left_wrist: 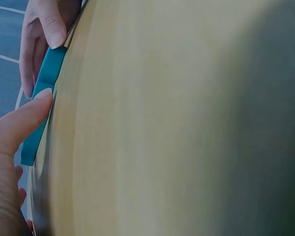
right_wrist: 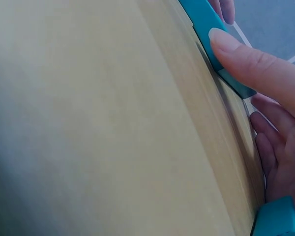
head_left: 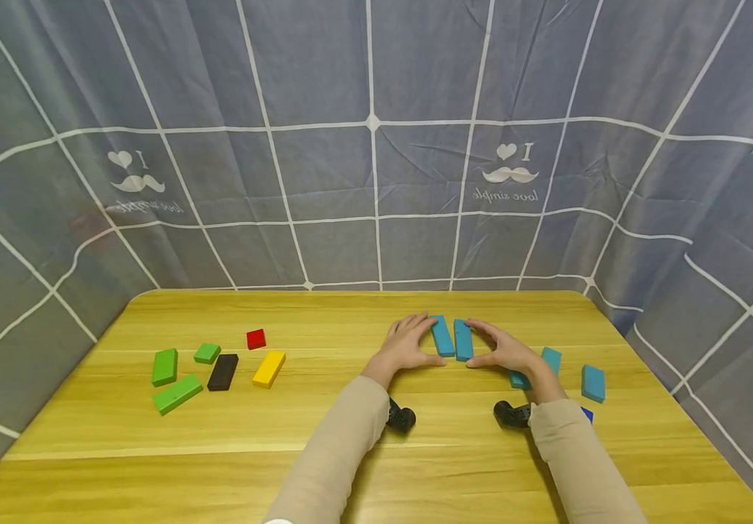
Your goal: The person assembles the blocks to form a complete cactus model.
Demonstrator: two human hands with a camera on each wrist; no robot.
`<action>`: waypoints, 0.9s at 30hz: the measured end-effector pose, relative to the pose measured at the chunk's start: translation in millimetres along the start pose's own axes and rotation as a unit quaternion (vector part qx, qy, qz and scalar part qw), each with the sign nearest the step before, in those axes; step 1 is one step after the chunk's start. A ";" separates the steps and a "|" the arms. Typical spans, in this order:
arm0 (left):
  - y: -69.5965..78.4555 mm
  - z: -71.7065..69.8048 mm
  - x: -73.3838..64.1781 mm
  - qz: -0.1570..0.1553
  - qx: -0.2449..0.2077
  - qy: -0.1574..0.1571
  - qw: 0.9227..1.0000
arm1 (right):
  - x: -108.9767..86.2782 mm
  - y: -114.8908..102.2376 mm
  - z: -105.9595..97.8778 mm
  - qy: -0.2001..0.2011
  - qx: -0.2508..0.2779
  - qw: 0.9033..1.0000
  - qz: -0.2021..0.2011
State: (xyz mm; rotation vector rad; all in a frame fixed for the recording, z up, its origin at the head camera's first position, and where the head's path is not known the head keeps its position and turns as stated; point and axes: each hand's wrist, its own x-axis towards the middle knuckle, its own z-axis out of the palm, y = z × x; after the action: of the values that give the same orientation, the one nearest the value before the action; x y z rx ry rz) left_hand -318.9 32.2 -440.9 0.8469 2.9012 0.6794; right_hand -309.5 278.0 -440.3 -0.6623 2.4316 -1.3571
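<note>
Two light-blue oblong blocks lie side by side on the table with a narrow gap between them. My left hand (head_left: 405, 348) holds the left blue block (head_left: 442, 336) by its ends, fingertips at the far end and thumb at the near end. In the same way, my right hand (head_left: 507, 353) holds the right blue block (head_left: 463, 340). In the right wrist view, the right thumb (right_wrist: 236, 49) lies against a blue block (right_wrist: 204, 24), and another blue block (right_wrist: 278, 221) shows beside the hand.
More blue blocks lie to the right, one (head_left: 593, 383) near the edge, others partly hidden by the right arm. At left are green blocks (head_left: 178, 394), a black block (head_left: 223, 372), a yellow block (head_left: 269, 369) and a red block (head_left: 255, 339). A grey curtain (head_left: 324, 175) hangs behind the table.
</note>
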 end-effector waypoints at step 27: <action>-5.7 0.6 -3.2 0.006 -0.135 0.073 0.988 | 1.3 -0.4 0.6 -0.003 0.003 1.000 0.002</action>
State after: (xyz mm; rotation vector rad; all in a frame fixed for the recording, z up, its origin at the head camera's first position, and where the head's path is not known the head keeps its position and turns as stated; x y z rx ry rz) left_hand -319.0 26.5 -444.1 0.8106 2.8336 1.1503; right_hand -310.3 276.7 -440.3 -0.6578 2.4212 -1.3589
